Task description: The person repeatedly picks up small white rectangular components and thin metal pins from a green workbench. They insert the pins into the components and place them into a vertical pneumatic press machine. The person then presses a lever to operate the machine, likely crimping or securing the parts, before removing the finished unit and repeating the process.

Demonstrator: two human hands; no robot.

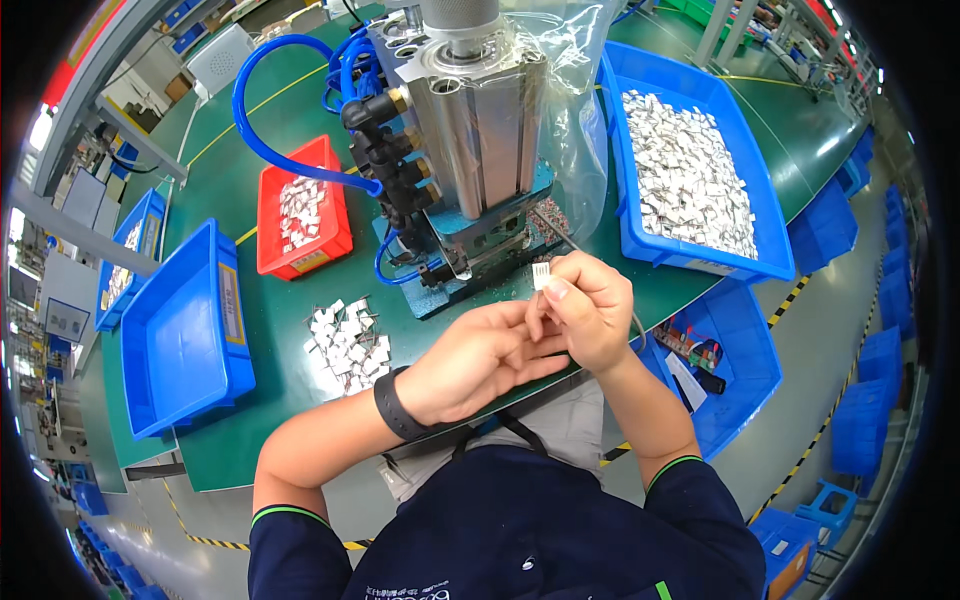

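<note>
Between thumb and fingertips, my right hand (590, 312) pinches a small white connector (541, 275) in front of the press. My left hand (480, 362), with a dark band on its wrist, lies palm up right beside it. The left fingers are loosely stretched and meet the right hand's fingers; I cannot make out anything held in them. To the left of my left hand, a loose pile of white connectors (348, 348) with dark leads lies on the green table. The metal press (470, 130) on its blue base stands just beyond my hands.
Left of the press stand a red bin (272, 245) with white pieces and an empty blue bin (135, 385). At the right, a large blue bin (622, 215) is full of white connectors. A lower blue bin (755, 385) holds odds and ends. Blue hoses (250, 120) loop beside the press.
</note>
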